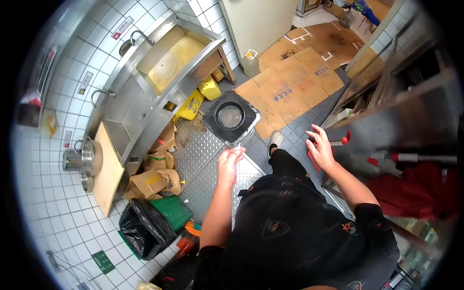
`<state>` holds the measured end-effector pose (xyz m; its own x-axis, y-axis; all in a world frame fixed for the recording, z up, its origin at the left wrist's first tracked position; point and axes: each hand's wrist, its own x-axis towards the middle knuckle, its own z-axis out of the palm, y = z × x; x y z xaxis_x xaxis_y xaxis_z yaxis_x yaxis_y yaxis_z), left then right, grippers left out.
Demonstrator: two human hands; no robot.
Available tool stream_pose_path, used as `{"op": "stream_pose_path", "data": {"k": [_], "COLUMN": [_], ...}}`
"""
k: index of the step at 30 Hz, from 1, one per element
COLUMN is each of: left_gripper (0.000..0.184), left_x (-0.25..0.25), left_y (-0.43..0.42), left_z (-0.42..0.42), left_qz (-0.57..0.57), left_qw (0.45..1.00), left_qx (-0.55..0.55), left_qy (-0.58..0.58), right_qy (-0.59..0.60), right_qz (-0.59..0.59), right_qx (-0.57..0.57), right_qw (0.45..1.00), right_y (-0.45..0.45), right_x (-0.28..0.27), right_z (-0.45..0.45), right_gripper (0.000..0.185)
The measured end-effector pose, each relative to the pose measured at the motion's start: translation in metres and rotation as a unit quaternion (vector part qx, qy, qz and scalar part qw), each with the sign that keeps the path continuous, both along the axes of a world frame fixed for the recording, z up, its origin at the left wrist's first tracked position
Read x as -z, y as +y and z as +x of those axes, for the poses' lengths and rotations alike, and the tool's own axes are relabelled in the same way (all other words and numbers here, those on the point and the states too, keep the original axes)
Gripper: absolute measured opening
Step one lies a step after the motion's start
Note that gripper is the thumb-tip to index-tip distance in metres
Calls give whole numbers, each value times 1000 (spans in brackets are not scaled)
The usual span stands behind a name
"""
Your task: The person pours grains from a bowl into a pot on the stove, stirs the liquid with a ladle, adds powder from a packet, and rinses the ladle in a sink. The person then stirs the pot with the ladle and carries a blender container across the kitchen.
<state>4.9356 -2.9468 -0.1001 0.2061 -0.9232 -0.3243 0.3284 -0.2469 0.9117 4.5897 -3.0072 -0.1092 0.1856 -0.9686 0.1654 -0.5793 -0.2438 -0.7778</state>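
Note:
My left hand [229, 164] is closed at the near corner of a black square object [210, 116] with a raised round ring and a greyish centre. Its fingers seem to pinch a small pale part at that corner; what kind of object it is I cannot make out. My right hand [320, 149] is held out to the right with fingers apart and nothing in it. Close beside it are red-ended handles [344, 140] in front of a dark metal surface.
A steel double sink [130, 104] lines the left wall, with yellow jugs [191, 105] beneath. Crumpled cardboard boxes [147, 183] and a black-lined bin [145, 227] stand at left. Flattened cardboard [290, 92] covers the floor ahead, near a plastic jug [251, 65]. Metal shelving [382, 104] is at right.

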Motion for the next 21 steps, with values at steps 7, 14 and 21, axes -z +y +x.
{"op": "stream_pose_path", "data": {"k": [7, 14, 21], "left_gripper": [23, 18, 38], "left_x": [-25, -31, -55], "left_y": [-158, -273, -367], "left_z": [-24, -53, -57], "left_qz": [-85, -150, -27], "left_qw": [977, 933, 876], "left_qx": [115, 245, 371], "left_qy": [-160, -216, -307], "right_qy": [-156, -326, -401], "right_qz": [80, 235, 229], "right_qx": [-33, -101, 24], "right_qw": [984, 910, 887], "right_y": [-185, -262, -288], "right_x": [-33, -74, -66], "right_z": [9, 1, 18], "right_gripper": [38, 71, 71]}}
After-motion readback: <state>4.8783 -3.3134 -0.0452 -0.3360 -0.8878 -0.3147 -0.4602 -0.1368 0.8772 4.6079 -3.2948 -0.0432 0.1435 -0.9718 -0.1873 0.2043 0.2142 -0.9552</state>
